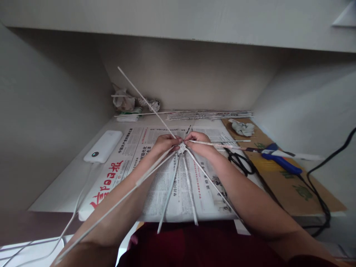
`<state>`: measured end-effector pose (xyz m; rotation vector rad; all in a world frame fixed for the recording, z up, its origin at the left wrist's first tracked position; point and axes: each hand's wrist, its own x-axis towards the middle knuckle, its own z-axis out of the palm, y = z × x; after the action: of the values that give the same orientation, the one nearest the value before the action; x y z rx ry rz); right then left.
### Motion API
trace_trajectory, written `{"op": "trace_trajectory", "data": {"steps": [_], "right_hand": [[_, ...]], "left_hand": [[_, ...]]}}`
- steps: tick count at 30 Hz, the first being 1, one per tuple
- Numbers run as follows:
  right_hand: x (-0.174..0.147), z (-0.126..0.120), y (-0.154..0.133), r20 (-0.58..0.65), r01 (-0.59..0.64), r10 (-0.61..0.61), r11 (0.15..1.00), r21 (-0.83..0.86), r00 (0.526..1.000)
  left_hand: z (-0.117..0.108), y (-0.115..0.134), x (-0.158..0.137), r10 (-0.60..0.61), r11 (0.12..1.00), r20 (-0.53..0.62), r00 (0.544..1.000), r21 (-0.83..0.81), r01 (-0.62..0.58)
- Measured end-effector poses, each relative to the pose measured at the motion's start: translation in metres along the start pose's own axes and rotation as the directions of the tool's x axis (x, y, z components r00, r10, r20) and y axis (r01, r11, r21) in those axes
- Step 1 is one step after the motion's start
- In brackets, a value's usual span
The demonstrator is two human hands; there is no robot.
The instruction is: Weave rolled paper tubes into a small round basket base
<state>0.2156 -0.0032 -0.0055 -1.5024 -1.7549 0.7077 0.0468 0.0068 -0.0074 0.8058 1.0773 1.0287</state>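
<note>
Both my hands meet over a small woven piece of rolled paper sticks (182, 148), whose long spokes radiate outward. My left hand (167, 144) pinches its left side, close to a long paper stick (144, 102) that slants up to the left. Two more spokes run down across my left forearm. My right hand (198, 141) pinches the right edge, with a paper strip passing over its fingers to the right. Other spokes hang toward my lap, beyond the table edge. The fingertips hide part of the weave. Under the work lies a newspaper (161, 185).
A white power bank (103, 146) with a cable lies left. At right are black scissors (241, 163) and a blue-handled glue gun (280, 159) on cardboard (314, 189), plus crumpled paper (242, 128). A bundle of paper sticks (210, 115) rests along the back wall.
</note>
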Motion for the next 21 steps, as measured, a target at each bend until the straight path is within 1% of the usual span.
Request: {"op": "trace_trajectory", "data": {"steps": [3,6,9,11,13,14,15,17,18,19,20,21], "right_hand": [[-0.002,0.0,-0.005,-0.049,-0.057,0.056,0.998,-0.008,0.997],[-0.003,-0.001,-0.008,-0.123,-0.118,0.111,0.992,-0.044,0.986],[-0.003,-0.002,-0.008,-0.115,-0.125,0.119,0.991,-0.045,0.986],[-0.003,-0.002,-0.008,-0.09,-0.156,0.156,0.988,0.015,0.984],[-0.003,0.0,-0.009,-0.05,-0.233,0.245,0.957,0.171,0.968],[-0.004,0.002,-0.01,-0.015,-0.27,0.286,0.918,0.29,0.958],[-0.004,0.004,-0.012,0.023,-0.294,0.314,0.857,0.424,0.949],[-0.004,0.009,-0.015,0.094,-0.301,0.322,0.689,0.659,0.942],[-0.004,0.011,-0.017,0.114,-0.293,0.314,0.613,0.734,0.943],[-0.004,0.013,-0.018,0.123,-0.285,0.311,0.555,0.781,0.942],[-0.004,0.015,-0.019,0.124,-0.278,0.312,0.518,0.809,0.942],[-0.003,0.015,-0.019,0.118,-0.27,0.314,0.5,0.823,0.942]], "left_hand": [[0.001,-0.001,0.0,0.028,1.0,-0.035,0.999,0.002,-0.028],[0.0,0.001,0.002,0.023,0.999,-0.065,0.998,-0.035,-0.025],[-0.002,0.004,0.004,0.018,0.996,-0.102,0.995,-0.088,-0.027],[-0.002,0.006,0.004,0.026,0.991,-0.109,0.994,-0.127,-0.04],[-0.001,0.006,0.003,0.032,0.987,-0.092,0.995,-0.156,-0.046],[0.0,0.006,0.002,0.035,0.985,-0.079,0.996,-0.168,-0.048],[0.001,0.006,0.0,0.037,0.983,-0.066,0.997,-0.176,-0.048],[0.003,0.006,-0.003,0.036,0.982,-0.043,0.998,-0.183,-0.043],[0.005,0.006,-0.004,0.033,0.982,-0.035,0.999,-0.183,-0.039],[0.006,0.005,-0.005,0.03,0.983,-0.031,0.999,-0.182,-0.035],[0.007,0.005,-0.006,0.027,0.983,-0.03,0.999,-0.181,-0.032],[0.008,0.005,-0.007,0.023,0.983,-0.032,0.999,-0.18,-0.029]]}}
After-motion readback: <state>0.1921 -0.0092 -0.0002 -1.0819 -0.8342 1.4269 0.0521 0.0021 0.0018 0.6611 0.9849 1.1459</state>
